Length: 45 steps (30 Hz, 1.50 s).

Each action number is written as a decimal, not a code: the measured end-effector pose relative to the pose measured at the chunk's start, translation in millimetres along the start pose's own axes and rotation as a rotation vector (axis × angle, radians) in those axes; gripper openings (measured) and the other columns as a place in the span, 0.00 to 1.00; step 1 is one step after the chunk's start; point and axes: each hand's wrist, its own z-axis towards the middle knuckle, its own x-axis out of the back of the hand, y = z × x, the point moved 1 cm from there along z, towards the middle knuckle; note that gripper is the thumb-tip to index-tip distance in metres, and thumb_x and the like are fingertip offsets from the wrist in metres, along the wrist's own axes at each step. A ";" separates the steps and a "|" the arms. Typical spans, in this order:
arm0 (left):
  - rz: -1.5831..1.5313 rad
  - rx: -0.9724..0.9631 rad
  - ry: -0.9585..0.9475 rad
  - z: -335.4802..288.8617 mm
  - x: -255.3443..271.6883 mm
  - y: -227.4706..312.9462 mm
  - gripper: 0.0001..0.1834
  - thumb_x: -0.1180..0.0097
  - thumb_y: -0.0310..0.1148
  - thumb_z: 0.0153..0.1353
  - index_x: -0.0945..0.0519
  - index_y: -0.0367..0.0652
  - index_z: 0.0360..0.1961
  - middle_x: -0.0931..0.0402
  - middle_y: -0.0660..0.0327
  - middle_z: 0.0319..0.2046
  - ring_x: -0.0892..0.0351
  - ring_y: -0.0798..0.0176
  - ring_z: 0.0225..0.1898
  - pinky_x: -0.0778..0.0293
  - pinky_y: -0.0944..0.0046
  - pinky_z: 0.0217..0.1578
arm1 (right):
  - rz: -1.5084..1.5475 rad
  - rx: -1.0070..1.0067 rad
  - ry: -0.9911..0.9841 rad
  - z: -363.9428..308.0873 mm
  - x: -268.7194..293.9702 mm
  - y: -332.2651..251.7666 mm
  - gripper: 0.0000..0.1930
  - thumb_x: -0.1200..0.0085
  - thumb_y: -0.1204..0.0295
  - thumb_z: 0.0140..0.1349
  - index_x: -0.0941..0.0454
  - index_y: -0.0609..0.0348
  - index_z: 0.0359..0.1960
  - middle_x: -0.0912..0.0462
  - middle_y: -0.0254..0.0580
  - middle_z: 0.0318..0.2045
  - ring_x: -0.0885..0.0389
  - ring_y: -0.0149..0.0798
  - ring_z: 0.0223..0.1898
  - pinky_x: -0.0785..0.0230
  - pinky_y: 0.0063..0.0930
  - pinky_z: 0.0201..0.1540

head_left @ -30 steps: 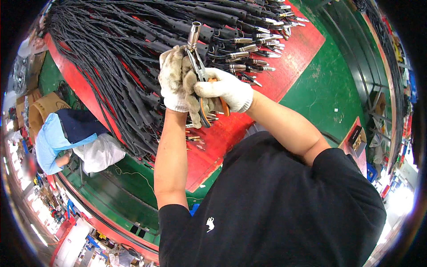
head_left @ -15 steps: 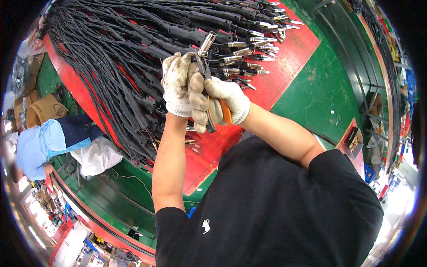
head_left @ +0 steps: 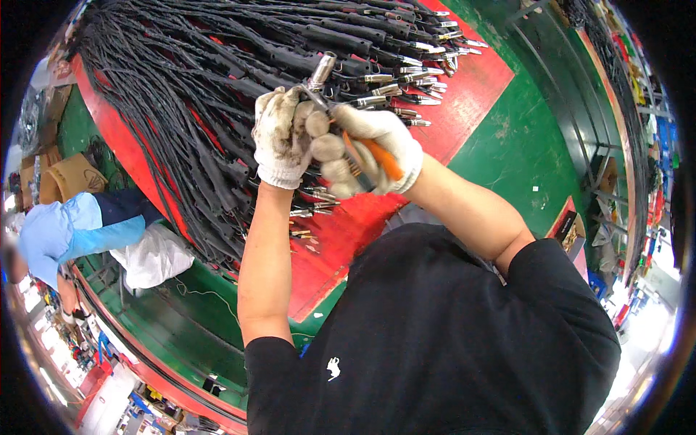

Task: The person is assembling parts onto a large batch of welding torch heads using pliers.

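Note:
My left hand [head_left: 277, 141], in a soiled white knit glove, is closed around the neck of a welding torch, whose silver nozzle [head_left: 322, 71] sticks up above my fingers. My right hand [head_left: 377, 145], gloved the same way, is wrapped around pliers with orange handles [head_left: 386, 156]. The jaws of the pliers lie close to the base of the nozzle, beside my left fingers; my gloves partly hide the contact. Right under both hands lie many black welding torches [head_left: 326, 42] with silver tips, spread over a red tabletop [head_left: 471, 98].
Black cables [head_left: 138, 87] run from the torches to the upper left. A green surface [head_left: 529, 138] borders the red top. On the left, a person in a light blue shirt [head_left: 80, 225] bends by a white sack [head_left: 156, 255] and a cardboard box [head_left: 69, 177]. A small box [head_left: 569, 228] sits at right.
Both hands have shifted slightly left. My right hand has turned the pliers so their handle end swings to the right. The nozzle stays upright and tilted above my left hand.

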 end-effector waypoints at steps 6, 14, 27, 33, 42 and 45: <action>0.101 -0.114 -0.027 17.4 1.3 23.9 0.24 0.36 0.25 0.52 0.20 0.37 0.53 0.18 0.52 0.48 0.22 0.44 0.52 0.24 0.52 0.53 | -0.166 0.086 0.125 -19.8 -1.6 -0.2 0.21 0.47 0.55 0.71 0.29 0.59 0.53 0.23 0.42 0.31 0.17 0.47 0.29 0.18 0.53 0.34; 0.036 0.107 -0.015 13.9 1.1 19.4 0.14 0.35 0.33 0.60 0.16 0.41 0.46 0.17 0.52 0.39 0.22 0.42 0.45 0.26 0.50 0.50 | -0.903 -0.054 0.224 -48.4 -20.5 8.0 0.20 0.36 0.59 0.62 0.24 0.63 0.45 0.15 0.49 0.35 0.12 0.48 0.34 0.21 0.39 0.40; -0.021 0.109 -0.131 8.4 2.5 32.9 0.12 0.37 0.30 0.61 0.17 0.40 0.46 0.17 0.52 0.42 0.21 0.46 0.47 0.27 0.55 0.53 | -1.333 0.579 0.667 -14.2 -38.5 -39.5 0.17 0.39 0.62 0.67 0.22 0.61 0.49 0.21 0.32 0.26 0.25 0.25 0.24 0.34 0.23 0.25; 0.038 0.108 -0.173 9.0 -1.5 38.4 0.14 0.33 0.31 0.58 0.16 0.44 0.46 0.17 0.54 0.39 0.22 0.44 0.47 0.27 0.52 0.53 | -1.561 0.481 0.766 -12.6 -33.9 -46.2 0.13 0.40 0.62 0.68 0.20 0.60 0.41 0.24 0.29 0.22 0.29 0.22 0.23 0.37 0.21 0.26; 0.174 -0.023 -0.139 11.9 -0.4 34.7 0.13 0.32 0.34 0.55 0.14 0.46 0.43 0.17 0.58 0.34 0.21 0.46 0.45 0.27 0.52 0.51 | -1.069 0.525 0.693 -11.4 -4.7 -49.4 0.12 0.41 0.63 0.68 0.21 0.60 0.40 0.18 0.39 0.26 0.20 0.36 0.26 0.27 0.32 0.32; 0.199 -0.046 -0.114 13.4 -2.7 30.2 0.12 0.32 0.37 0.56 0.14 0.47 0.40 0.17 0.59 0.33 0.21 0.48 0.43 0.27 0.53 0.49 | -0.965 0.552 0.671 -9.7 0.8 -50.3 0.13 0.41 0.63 0.68 0.21 0.61 0.41 0.19 0.40 0.27 0.19 0.37 0.26 0.25 0.34 0.33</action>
